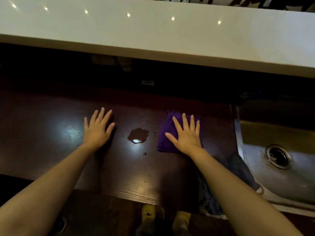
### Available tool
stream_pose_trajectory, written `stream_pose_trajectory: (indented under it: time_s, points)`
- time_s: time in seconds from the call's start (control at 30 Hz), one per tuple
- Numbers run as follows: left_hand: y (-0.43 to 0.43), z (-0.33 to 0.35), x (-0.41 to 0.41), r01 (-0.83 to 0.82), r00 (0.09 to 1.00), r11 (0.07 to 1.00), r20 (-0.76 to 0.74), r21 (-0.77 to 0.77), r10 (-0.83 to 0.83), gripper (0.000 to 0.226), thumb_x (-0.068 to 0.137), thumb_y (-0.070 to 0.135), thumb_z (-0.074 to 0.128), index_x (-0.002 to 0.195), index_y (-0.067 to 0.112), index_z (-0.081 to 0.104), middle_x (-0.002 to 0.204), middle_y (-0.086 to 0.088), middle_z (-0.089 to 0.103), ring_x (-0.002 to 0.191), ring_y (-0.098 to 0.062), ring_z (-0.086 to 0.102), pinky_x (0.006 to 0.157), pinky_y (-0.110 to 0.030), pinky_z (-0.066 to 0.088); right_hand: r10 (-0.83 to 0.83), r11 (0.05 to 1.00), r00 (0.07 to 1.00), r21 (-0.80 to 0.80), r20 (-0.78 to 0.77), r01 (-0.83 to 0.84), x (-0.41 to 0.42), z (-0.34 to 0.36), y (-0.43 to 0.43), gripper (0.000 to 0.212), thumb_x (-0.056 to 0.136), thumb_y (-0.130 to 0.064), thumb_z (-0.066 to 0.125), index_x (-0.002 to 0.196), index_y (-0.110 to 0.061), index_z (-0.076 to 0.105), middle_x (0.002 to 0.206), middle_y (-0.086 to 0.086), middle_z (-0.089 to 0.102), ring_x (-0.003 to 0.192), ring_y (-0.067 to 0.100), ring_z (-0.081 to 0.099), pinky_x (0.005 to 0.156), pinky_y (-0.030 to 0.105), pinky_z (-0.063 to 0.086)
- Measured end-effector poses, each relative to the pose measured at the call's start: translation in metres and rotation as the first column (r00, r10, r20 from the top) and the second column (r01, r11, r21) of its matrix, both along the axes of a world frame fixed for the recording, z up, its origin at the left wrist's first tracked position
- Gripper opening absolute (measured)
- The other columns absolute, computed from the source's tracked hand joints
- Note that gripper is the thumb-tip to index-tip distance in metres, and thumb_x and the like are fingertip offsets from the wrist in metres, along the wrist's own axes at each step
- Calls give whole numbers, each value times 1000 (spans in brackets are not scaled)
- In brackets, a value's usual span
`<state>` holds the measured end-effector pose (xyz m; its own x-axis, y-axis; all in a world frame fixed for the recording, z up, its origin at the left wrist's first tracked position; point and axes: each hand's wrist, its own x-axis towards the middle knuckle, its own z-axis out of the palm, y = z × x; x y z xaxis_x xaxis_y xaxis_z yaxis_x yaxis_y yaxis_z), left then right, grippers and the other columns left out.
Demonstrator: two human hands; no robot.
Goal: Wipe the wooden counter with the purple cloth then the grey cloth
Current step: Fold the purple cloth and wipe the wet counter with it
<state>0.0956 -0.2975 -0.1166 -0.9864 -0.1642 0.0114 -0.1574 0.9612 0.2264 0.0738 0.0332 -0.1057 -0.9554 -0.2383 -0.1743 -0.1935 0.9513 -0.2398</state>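
Observation:
A folded purple cloth [164,133] lies on the dark wooden counter [42,142]. My right hand [185,135] rests flat on top of it, fingers spread. My left hand [98,128] lies flat on the bare wood to the left, holding nothing. Between the hands sits a small puddle of liquid [138,135] with a few droplets near it. A grey cloth [237,169] lies crumpled at the counter's right end, partly hidden under my right forearm.
A steel sink [279,178] with a round drain [278,156] adjoins the counter on the right. A white raised shelf [153,31] runs across the back, overhanging a dark recess. My feet in yellow shoes [148,213] show below the counter's front edge.

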Motion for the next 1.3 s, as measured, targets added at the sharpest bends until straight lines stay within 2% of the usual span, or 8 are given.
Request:
stream_pose_trajectory:
  time_s: [0.07, 0.23, 0.43, 0.53, 0.73, 0.93, 1.13, 1.3]
  points:
    - [-10, -10, 8, -33, 996, 999, 79, -30, 35, 59, 90, 55, 32, 144, 34, 19, 156, 1, 12, 144, -21, 3, 111, -57, -4, -19, 998, 998, 59, -52, 23, 2, -10, -4, 83, 77, -75, 12, 148, -32, 7, 158, 12, -4, 142, 39, -13, 110, 56, -14]
    - [-10, -15, 11, -33, 998, 997, 60, -63, 37, 66, 83, 65, 13, 144, 37, 14, 157, 3, 9, 144, -18, -1, 111, -58, -6, -71, 988, 996, 132, -49, 76, 10, -14, -13, 84, 74, -75, 2, 147, -34, -2, 158, 11, -10, 141, 38, -18, 108, 62, -13]
    - [-11, -16, 12, -20, 999, 998, 43, -54, 23, 66, 85, 63, 13, 144, 35, 13, 157, 1, 10, 144, -19, -2, 111, -59, -6, -81, 989, 995, 117, -53, 87, 1, -15, -40, 82, 77, -75, 6, 147, -33, -1, 158, 12, -8, 142, 39, -15, 108, 63, -12]
    - [-11, -15, 13, -16, 999, 998, 36, -58, 18, 66, 85, 63, 13, 144, 34, 14, 157, 1, 10, 144, -20, 0, 111, -59, -5, -71, 993, 996, 86, -50, 75, -24, -13, -60, 77, 84, -72, 18, 147, -32, 2, 158, 12, -5, 142, 39, -13, 109, 64, -11]
    - [-15, -15, 14, 4, 998, 998, 58, -60, -1, 67, 84, 63, 10, 144, 33, 12, 157, 2, 7, 143, -18, -3, 111, -57, -6, 36, 996, 998, 80, -58, -31, -78, -12, -106, 71, 88, -66, 22, 148, -32, 4, 159, 11, -5, 142, 39, -13, 110, 64, -10]
    - [-26, -16, 42, -11, 1000, 998, 6, -54, 11, 65, 87, 63, 9, 144, 33, 18, 155, 2, 13, 143, -16, 2, 115, -53, 4, 215, 975, 975, 71, -63, -210, -106, -13, -153, 65, 90, -63, 23, 147, -35, 6, 159, 9, -1, 143, 38, -9, 111, 62, -10]
    - [-35, -18, 89, -73, 997, 995, 3, -65, 74, 65, 87, 64, 9, 144, 34, 17, 155, 1, 12, 143, -18, 6, 115, -53, 8, 352, 935, 934, 59, -62, -349, -113, -14, -195, 64, 90, -64, 23, 146, -37, 8, 159, 6, -1, 144, 35, -10, 111, 61, -11]
    - [-35, -18, 93, -66, 998, 995, 2, -77, 67, 63, 88, 62, 17, 144, 33, 17, 155, 2, 13, 143, -16, 5, 115, -53, 6, 376, 926, 924, 62, -74, -372, -91, -15, -219, 67, 87, -68, 22, 146, -39, 6, 159, 7, -2, 143, 36, -12, 110, 62, -11]
